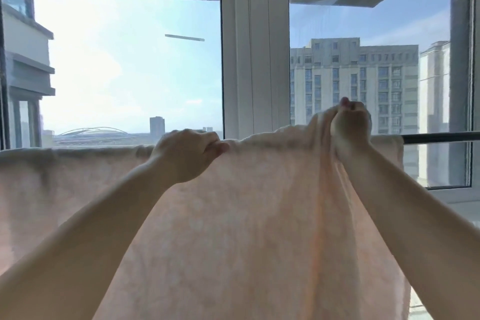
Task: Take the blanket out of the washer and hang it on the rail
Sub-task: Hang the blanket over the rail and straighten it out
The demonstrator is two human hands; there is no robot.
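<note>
Blanket (233, 215), pale peach, draped over rail (439, 137) before window (254, 47); top edge runs along rail line, cloth hangs down toward camera. Left hand (185, 156) grips top edge, fingers curled over fold. Right hand (349, 125) pinches bunched fold, raised above rail level. Bare rail visible right of blanket only. No legible writing; blanket pattern probably faint dots.

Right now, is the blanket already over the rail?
Yes. The blanket drapes over the rail; the right hand lifts a bunched part.
</note>
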